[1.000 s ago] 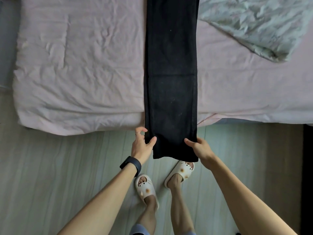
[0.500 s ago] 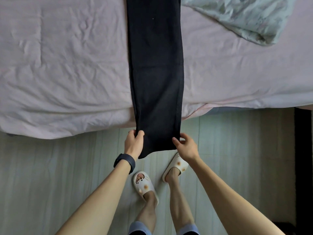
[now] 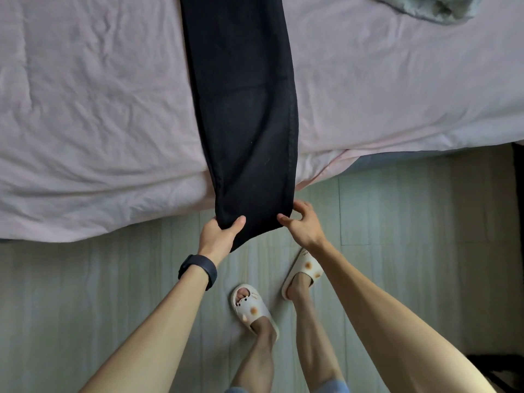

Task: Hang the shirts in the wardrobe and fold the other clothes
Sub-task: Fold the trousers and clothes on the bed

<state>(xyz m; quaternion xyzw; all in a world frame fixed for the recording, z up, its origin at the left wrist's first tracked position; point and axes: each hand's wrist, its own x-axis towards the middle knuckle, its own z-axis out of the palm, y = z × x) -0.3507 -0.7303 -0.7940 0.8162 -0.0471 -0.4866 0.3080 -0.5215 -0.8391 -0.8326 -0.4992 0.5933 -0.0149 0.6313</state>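
A pair of black trousers (image 3: 243,109), folded lengthwise, lies stretched across the pink bed (image 3: 93,109), with its hem end hanging over the near edge. My left hand (image 3: 218,236) grips the hem's left corner, thumb on top. My right hand (image 3: 300,225) pinches the right corner between thumb and fingers. The hem is lifted slightly off the floor, above my feet. The trousers' far end runs out of view at the top.
A crumpled pale green cloth (image 3: 433,8) lies on the bed at the top right. I stand on a pale wood-look floor (image 3: 397,211) in white slippers (image 3: 252,307). A dark object (image 3: 504,373) sits at the lower right edge.
Both hands have raised the hem toward the bed's edge and drawn closer together. The view has shifted forward, so the bed fills more of the frame.
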